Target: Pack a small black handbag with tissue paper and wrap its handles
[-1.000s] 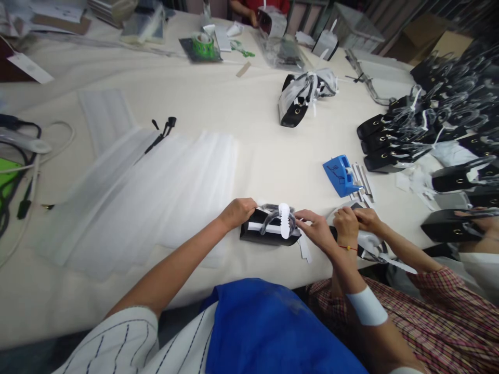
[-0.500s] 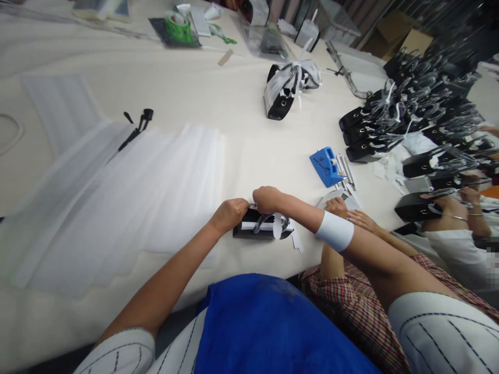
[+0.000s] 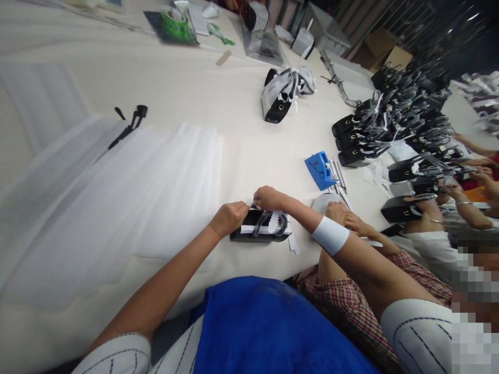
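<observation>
A small black bag (image 3: 260,231) with a clear handle and a white tag lies on the cream table (image 3: 234,114) near its front edge. My left hand (image 3: 229,218) is closed on the bag's left end. My right hand (image 3: 267,198) is pinched at the bag's top edge, fingers curled on it. A white band sits on my right forearm (image 3: 330,235).
White foam sheets (image 3: 117,192) spread to the left. A blue tool (image 3: 320,170) with metal strips lies to the right. Another person's hands (image 3: 346,218) work beside mine. Several black bags (image 3: 390,135) are heaped at right, one more bag (image 3: 281,96) at centre, green tape (image 3: 171,21) far back.
My right hand moved from the bag's right end over to its top left edge, next to my left hand. The view swung right and down.
</observation>
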Available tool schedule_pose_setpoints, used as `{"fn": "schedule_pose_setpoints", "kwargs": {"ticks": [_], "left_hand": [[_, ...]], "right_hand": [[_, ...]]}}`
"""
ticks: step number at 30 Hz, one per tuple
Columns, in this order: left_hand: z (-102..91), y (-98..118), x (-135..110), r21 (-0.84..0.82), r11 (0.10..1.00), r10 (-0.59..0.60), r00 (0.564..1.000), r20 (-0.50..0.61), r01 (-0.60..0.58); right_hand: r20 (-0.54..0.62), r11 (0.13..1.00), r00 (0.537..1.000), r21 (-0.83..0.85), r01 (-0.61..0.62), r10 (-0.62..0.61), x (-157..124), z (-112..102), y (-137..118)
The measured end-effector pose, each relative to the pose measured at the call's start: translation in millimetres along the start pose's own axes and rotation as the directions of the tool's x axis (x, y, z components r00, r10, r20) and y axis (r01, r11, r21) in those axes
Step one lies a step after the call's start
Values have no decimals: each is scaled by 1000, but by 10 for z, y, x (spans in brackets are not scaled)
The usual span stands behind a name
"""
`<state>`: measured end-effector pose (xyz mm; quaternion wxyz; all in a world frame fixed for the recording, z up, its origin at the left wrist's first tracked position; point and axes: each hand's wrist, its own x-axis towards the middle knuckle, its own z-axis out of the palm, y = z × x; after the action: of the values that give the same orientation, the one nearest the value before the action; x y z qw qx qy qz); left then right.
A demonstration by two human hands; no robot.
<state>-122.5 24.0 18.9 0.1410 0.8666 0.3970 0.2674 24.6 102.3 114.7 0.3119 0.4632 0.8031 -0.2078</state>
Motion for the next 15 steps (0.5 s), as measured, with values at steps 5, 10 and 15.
{"fn": "schedule_pose_setpoints", "kwargs": {"ticks": [5,10,15], "left_hand": [[-59,-22,91,66,996,-56,996,66,52],[-261,-67,226,5,999,36,966,256,-38],[-300,-13,396,4,1000,-17,931,363,17]], "right_hand": [[-35,999,999,-37,8,-10,-41,28,-20],[-43,999,998,-35,34,-36,-70,64,-41],[-77,999,996,-6,51,-51,-106,97,-36]]}}
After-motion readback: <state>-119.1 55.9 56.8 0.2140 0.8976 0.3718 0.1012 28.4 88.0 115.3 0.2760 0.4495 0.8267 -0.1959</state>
